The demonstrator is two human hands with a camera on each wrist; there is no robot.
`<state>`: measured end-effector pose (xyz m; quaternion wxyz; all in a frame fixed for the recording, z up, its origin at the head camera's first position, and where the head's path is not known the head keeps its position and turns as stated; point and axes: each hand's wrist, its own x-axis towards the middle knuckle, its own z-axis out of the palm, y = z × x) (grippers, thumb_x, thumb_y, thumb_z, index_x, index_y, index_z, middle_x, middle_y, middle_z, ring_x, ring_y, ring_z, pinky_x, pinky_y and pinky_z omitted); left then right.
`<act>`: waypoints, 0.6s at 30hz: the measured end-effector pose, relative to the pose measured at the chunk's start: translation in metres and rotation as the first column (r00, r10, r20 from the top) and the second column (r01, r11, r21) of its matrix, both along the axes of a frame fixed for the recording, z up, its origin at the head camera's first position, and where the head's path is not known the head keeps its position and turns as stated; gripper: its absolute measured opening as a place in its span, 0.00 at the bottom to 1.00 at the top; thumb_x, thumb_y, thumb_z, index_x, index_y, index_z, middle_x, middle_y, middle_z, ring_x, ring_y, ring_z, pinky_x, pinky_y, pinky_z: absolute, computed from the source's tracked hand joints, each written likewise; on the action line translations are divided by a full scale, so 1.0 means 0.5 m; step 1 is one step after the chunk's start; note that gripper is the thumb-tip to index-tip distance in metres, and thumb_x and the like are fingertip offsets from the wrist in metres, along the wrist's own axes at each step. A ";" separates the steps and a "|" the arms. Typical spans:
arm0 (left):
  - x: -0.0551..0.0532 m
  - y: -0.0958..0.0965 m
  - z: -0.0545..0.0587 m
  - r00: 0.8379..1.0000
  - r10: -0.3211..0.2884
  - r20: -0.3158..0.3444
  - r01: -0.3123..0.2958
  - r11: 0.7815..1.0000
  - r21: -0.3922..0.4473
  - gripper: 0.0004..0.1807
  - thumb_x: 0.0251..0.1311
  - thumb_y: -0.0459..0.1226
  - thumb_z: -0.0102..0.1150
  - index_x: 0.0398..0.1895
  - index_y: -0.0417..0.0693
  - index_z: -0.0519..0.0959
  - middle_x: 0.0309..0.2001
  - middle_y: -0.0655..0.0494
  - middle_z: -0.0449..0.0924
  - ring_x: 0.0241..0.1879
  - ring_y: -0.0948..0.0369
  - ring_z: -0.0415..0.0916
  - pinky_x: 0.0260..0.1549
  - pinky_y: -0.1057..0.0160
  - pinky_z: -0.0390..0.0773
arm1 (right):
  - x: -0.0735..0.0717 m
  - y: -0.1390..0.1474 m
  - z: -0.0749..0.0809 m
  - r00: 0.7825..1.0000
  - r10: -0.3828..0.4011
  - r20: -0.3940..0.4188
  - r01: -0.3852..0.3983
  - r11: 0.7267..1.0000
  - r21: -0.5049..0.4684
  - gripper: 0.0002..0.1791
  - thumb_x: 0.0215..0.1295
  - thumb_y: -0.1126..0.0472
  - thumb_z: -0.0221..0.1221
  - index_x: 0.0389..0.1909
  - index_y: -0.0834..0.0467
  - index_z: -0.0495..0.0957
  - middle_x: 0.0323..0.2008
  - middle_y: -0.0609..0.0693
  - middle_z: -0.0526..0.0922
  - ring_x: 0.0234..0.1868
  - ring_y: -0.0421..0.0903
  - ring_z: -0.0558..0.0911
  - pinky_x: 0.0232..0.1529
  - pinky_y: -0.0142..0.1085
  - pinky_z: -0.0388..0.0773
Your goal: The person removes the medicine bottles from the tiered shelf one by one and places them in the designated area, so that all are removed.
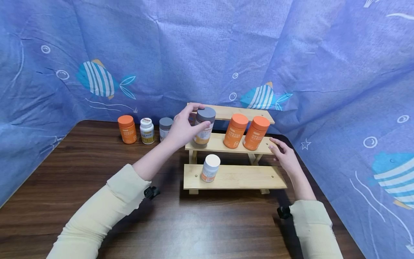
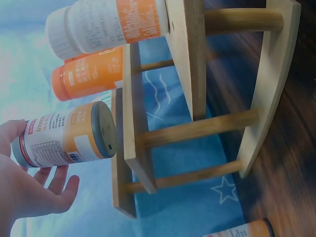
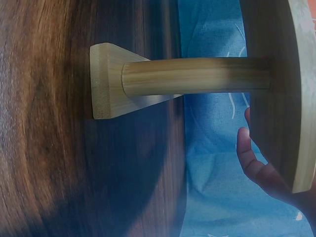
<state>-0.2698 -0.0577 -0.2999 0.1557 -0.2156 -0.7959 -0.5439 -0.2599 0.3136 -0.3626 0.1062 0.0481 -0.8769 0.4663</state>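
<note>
My left hand [image 1: 185, 128] grips a supplement jar [image 1: 204, 126] with a grey lid and a white-and-orange label. In the left wrist view the grey base of this jar [image 2: 64, 136] shows beside the shelf boards, and the thumb and fingers are round its lid end. The wooden tiered shelf [image 1: 240, 176] carries two orange bottles [image 1: 236, 132] on its middle board, right of the jar. On the lowest board stands a white bottle [image 1: 211, 167] with an orange band. At the right end of the middle board, my right hand [image 1: 285, 155] has its loosely bent fingers at the edge, holding nothing.
Left of the shelf, on the dark wooden table [image 1: 155, 223], stand an orange bottle [image 1: 127, 129], a small white bottle [image 1: 147, 131] and another grey-lidded jar [image 1: 165, 126], partly hidden by my left hand. A blue fish-print cloth [image 1: 194, 54] hangs behind and at the sides.
</note>
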 end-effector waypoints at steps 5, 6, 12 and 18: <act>0.008 -0.018 0.003 1.000 0.009 -0.007 -0.009 1.000 0.003 0.28 0.54 0.46 0.66 0.59 0.55 0.70 0.55 0.53 0.73 0.50 0.55 0.74 0.50 0.47 0.73 | 0.007 -0.006 0.006 1.000 -0.013 -0.002 0.013 1.000 0.011 0.26 0.69 0.56 0.54 0.64 0.64 0.66 0.49 0.52 0.71 0.30 0.31 0.72 0.28 0.25 0.76; 0.009 -0.021 0.004 1.000 0.013 -0.011 -0.013 1.000 -0.001 0.28 0.54 0.47 0.66 0.59 0.55 0.70 0.55 0.54 0.74 0.51 0.55 0.74 0.50 0.48 0.73 | 0.007 -0.006 0.006 1.000 -0.012 0.000 0.012 1.000 0.009 0.27 0.69 0.56 0.54 0.64 0.64 0.66 0.48 0.52 0.72 0.30 0.32 0.72 0.28 0.25 0.76; 0.022 -0.039 0.008 0.999 0.018 -0.028 -0.019 1.000 -0.015 0.28 0.54 0.47 0.67 0.59 0.56 0.70 0.54 0.55 0.75 0.49 0.54 0.75 0.49 0.49 0.74 | 0.006 -0.004 0.005 1.000 -0.007 0.006 0.007 1.000 0.004 0.27 0.69 0.56 0.54 0.65 0.64 0.65 0.52 0.58 0.71 0.32 0.34 0.73 0.30 0.30 0.79; 0.035 -0.056 0.001 0.998 0.033 -0.054 -0.034 0.999 -0.017 0.28 0.54 0.46 0.67 0.57 0.56 0.71 0.54 0.57 0.75 0.50 0.58 0.74 0.47 0.55 0.76 | 0.005 -0.004 0.006 1.000 0.002 -0.004 -0.002 1.000 0.017 0.27 0.69 0.57 0.53 0.65 0.65 0.65 0.51 0.60 0.71 0.29 0.30 0.72 0.30 0.31 0.79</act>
